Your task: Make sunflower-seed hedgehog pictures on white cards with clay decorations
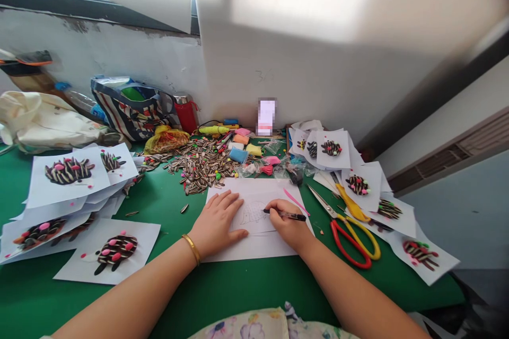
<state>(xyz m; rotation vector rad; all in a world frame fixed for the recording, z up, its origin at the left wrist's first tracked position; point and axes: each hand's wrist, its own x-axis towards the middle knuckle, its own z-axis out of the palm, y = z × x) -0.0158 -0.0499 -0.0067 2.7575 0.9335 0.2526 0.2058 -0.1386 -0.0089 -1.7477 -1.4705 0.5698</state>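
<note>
A white sheet of paper (254, 249) lies before me on the green table, with a faint line drawing (253, 213) of an animal-like shape at its middle. Flat on the left part of the paper rests my left hand (220, 217), fingers spread, a gold bangle on the wrist. My right hand (288, 222) grips a black pen (292, 215), its tip against the drawing. Just beyond that hand is a pink plastic tool (296, 201). Scissors (345, 228) with red and yellow handles lie open to the right, beside a yellow-handled cutter (352, 204).
Sunflower seeds (202, 164) are heaped behind the paper, near blue clay (238, 155) and other coloured pieces. Decorated cards (115, 249) are stacked at left; more cards (360, 185) spread at right. A striped bag (131, 111), red bottle (185, 114) and phone (266, 116) stand along the wall.
</note>
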